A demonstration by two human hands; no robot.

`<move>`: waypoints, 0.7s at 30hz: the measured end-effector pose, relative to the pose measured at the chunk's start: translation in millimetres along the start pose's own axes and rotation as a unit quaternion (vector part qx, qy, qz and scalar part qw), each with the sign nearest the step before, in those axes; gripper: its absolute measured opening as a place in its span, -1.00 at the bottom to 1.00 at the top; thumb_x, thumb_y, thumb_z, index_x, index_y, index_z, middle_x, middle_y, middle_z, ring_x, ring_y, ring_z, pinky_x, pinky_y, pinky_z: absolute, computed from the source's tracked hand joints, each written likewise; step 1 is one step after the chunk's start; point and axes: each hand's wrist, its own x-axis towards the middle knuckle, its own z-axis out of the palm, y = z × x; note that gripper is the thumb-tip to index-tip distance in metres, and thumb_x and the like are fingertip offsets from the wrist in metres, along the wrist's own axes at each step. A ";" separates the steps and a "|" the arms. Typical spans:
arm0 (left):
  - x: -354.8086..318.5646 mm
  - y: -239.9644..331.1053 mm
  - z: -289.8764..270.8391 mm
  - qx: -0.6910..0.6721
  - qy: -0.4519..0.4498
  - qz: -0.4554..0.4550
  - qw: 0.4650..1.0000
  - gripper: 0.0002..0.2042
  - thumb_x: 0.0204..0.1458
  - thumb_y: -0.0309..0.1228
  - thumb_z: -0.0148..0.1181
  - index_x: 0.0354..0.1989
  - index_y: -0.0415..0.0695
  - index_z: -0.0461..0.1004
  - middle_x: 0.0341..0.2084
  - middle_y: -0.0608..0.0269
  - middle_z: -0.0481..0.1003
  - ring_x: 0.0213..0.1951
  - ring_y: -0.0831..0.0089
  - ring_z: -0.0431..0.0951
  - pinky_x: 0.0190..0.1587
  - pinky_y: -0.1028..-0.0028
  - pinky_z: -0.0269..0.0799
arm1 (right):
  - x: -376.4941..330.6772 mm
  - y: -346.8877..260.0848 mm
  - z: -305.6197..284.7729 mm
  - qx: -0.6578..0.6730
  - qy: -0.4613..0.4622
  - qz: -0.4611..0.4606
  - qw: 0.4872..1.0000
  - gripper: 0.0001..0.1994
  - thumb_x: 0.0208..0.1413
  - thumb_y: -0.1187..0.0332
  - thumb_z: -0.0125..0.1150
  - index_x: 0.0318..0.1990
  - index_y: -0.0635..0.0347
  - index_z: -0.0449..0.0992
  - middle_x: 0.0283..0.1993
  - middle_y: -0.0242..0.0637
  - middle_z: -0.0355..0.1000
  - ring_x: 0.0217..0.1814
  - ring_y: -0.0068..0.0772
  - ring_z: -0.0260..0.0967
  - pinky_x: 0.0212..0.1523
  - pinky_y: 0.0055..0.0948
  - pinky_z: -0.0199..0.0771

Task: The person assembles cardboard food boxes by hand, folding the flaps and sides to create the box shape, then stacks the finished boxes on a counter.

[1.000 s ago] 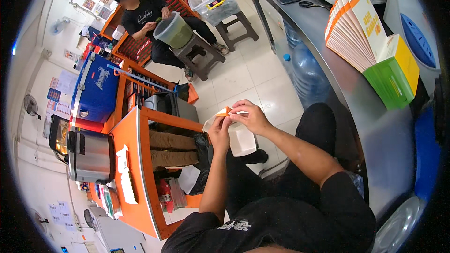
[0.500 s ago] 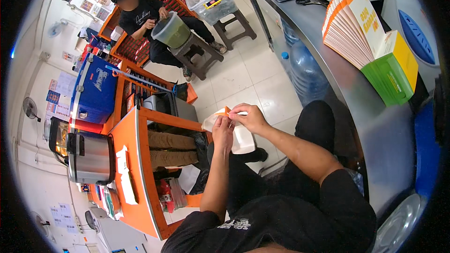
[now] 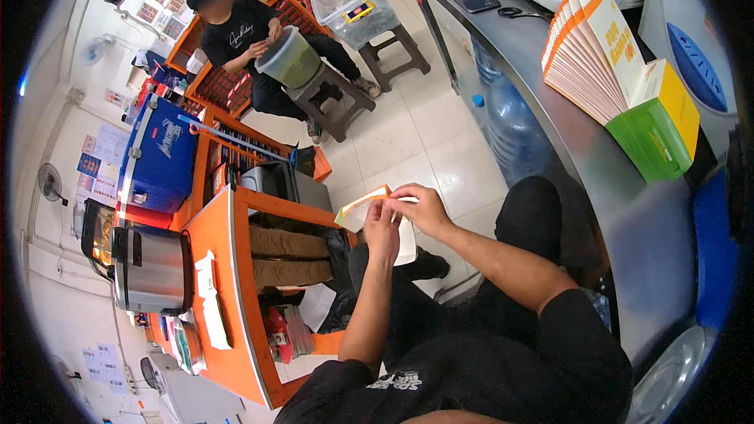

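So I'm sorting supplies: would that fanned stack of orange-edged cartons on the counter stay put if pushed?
The stack of cartons probably slides apart: it already leans fanned against the green box. The flat pieces look thin and light, on a smooth metal counter, likely slippery.

Folded card (image 3: 363, 202) — orange-edged, white, held tilted

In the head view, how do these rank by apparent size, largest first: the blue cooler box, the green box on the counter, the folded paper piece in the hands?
1. Blue cooler box
2. Green box, though it sits nearer the camera
3. Folded paper piece, held in both hands
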 end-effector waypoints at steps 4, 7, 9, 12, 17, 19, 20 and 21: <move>-9.0 3.2 11.1 0.128 -0.006 0.037 0.991 -0.81 0.16 -0.44 0.04 -0.09 -0.21 0.37 -0.22 0.26 0.43 -0.17 0.52 0.43 -0.06 0.48 0.39 | 1.9 6.5 2.2 0.015 0.021 0.010 1.000 -0.81 -0.04 0.42 0.30 -0.30 0.34 0.49 -0.32 -0.17 0.49 -0.26 -0.44 0.48 -0.19 -0.46 0.53; -17.3 8.6 11.0 0.254 -0.050 0.069 0.963 -0.62 0.16 -0.41 0.03 0.14 -0.25 0.25 -0.07 0.18 0.41 -0.05 0.44 0.44 -0.02 0.45 0.41 | 8.4 5.4 -1.2 -0.061 0.044 -0.010 0.997 -0.86 -0.01 0.46 0.23 -0.33 0.32 0.44 -0.38 -0.17 0.48 -0.32 -0.38 0.49 -0.28 -0.42 0.51; -33.9 37.8 8.0 0.478 -0.195 -0.101 0.850 -0.63 0.16 -0.36 0.05 0.10 -0.25 0.30 -0.12 0.14 0.45 -0.09 0.41 0.47 -0.07 0.45 0.43 | 15.1 5.7 -6.3 -0.119 0.056 -0.023 0.991 -0.89 0.01 0.48 0.20 -0.33 0.30 0.41 -0.40 -0.17 0.48 -0.35 -0.33 0.49 -0.32 -0.39 0.49; -63.1 107.7 41.1 0.357 -0.416 -0.364 0.753 -0.70 0.14 -0.38 0.05 0.01 -0.26 0.37 -0.23 0.20 0.49 -0.23 0.47 0.51 -0.28 0.48 0.44 | 19.5 9.3 -14.7 -0.123 0.038 -0.005 0.992 -0.91 0.06 0.46 0.14 -0.32 0.25 0.38 -0.42 -0.12 0.46 -0.41 -0.18 0.45 -0.36 -0.32 0.43; -62.6 122.2 34.1 0.490 -0.183 0.096 0.847 -0.68 0.06 -0.33 0.15 -0.03 -0.19 0.38 -0.14 0.11 0.46 -0.07 0.25 0.45 0.05 0.27 0.29 | 3.1 7.9 0.0 -0.152 -0.082 0.006 0.985 -0.88 0.08 0.42 0.13 -0.29 0.24 0.36 -0.43 -0.11 0.45 -0.39 -0.16 0.45 -0.35 -0.27 0.40; -56.6 118.2 32.3 0.615 -0.222 0.246 0.716 -0.66 0.00 -0.31 0.21 -0.06 -0.14 0.42 -0.12 0.14 0.46 0.01 0.18 0.39 0.19 0.18 0.09 | -1.1 4.9 5.7 -0.129 -0.176 -0.021 0.976 -0.87 0.06 0.44 0.13 -0.27 0.24 0.35 -0.44 -0.09 0.44 -0.39 -0.16 0.44 -0.34 -0.30 0.40; -55.7 110.8 22.0 0.596 -0.271 0.201 0.729 -0.70 -0.01 -0.31 0.22 -0.10 -0.12 0.46 -0.15 0.17 0.48 0.01 0.20 0.39 0.22 0.20 0.05 | -4.7 10.7 9.1 -0.125 -0.188 -0.038 0.973 -0.87 0.04 0.44 0.14 -0.27 0.24 0.37 -0.41 -0.12 0.46 -0.38 -0.24 0.45 -0.34 -0.34 0.41; -57.7 108.7 17.4 0.575 -0.320 0.154 0.737 -0.74 -0.02 -0.31 0.23 -0.15 -0.10 0.51 -0.19 0.19 0.51 0.00 0.23 0.39 0.24 0.21 0.01 | -8.2 6.3 6.3 -0.098 -0.248 -0.009 0.964 -0.84 0.01 0.43 0.18 -0.26 0.22 0.38 -0.37 -0.18 0.48 -0.35 -0.34 0.45 -0.31 -0.38 0.42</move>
